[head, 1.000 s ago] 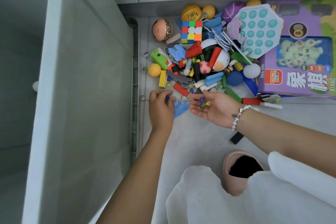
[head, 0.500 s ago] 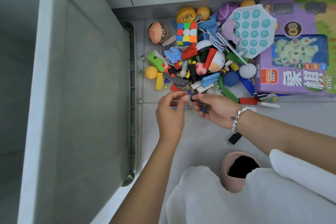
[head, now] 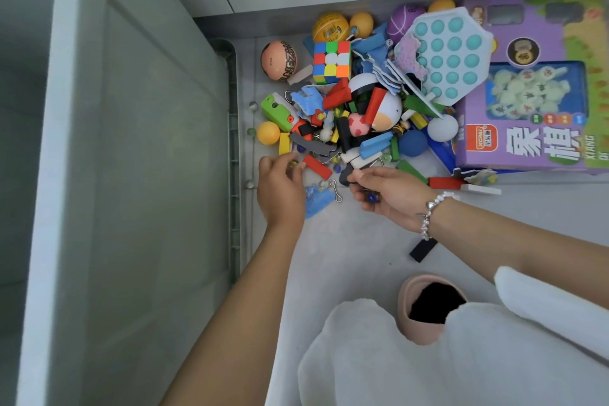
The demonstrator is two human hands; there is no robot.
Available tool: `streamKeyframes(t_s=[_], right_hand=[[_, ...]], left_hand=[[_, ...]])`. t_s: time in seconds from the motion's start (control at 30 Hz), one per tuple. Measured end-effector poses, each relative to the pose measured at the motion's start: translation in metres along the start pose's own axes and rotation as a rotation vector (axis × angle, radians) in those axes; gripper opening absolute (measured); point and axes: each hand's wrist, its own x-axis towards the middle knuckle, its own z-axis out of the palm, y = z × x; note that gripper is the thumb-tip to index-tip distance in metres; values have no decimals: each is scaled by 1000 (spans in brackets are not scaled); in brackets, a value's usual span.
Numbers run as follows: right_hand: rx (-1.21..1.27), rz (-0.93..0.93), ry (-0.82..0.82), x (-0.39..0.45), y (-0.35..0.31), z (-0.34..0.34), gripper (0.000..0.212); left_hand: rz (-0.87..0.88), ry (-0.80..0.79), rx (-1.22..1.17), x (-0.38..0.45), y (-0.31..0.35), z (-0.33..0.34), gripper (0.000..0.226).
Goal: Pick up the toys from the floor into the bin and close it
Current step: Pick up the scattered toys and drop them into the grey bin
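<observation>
A heap of toys lies on the grey surface: a colour cube (head: 331,61), balls, wooden blocks such as a red block (head: 317,166), a teal pop toy (head: 451,56) and loose marbles. My left hand (head: 280,189) reaches to the heap's near left edge, fingertips pinched on a small marble (head: 292,162) beside a yellow block (head: 284,143). My right hand (head: 387,196) is palm up and cupped, holding several marbles, one of them a blue marble (head: 372,197). A beaded bracelet sits on that wrist.
A big grey-green bin panel with a ribbed rim (head: 234,142) stands along the left. A purple game box (head: 534,142) lies at the right. A blue comb piece (head: 318,199), a metal hook (head: 336,189) and a black block (head: 423,249) lie near my hands. A pink slipper (head: 408,300) is below.
My left hand has left my right hand and moved left to the marbles by the yellow block. My right hand stays cupped with marbles in it.
</observation>
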Motion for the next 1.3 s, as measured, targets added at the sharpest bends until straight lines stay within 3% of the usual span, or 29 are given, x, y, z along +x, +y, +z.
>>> streamKeyframes(t_s=[0.27,0.5,0.73,0.93,1.13,1.3], right_hand=[[-4,12,-7,2,4,2,17],[18,15,-2,2,5,2,18],[25,29,47,2,6,-2,21],[190,104,-65,0,3,5,28],[144,135,-41,-1,5,12,20],[205,143,-85,-1,5,23,17]], left_hand=[[-121,-35,-237,-22,-5,-5,12],[51,-138,-172,-39,5,5,23],[7,-118,-224,-38,9,4,17],[137,-321,-307,-54,32,-16,25],[-10,23,-111,-41,-4,-37,21],[74,142,277,-24,-32,-53,26]])
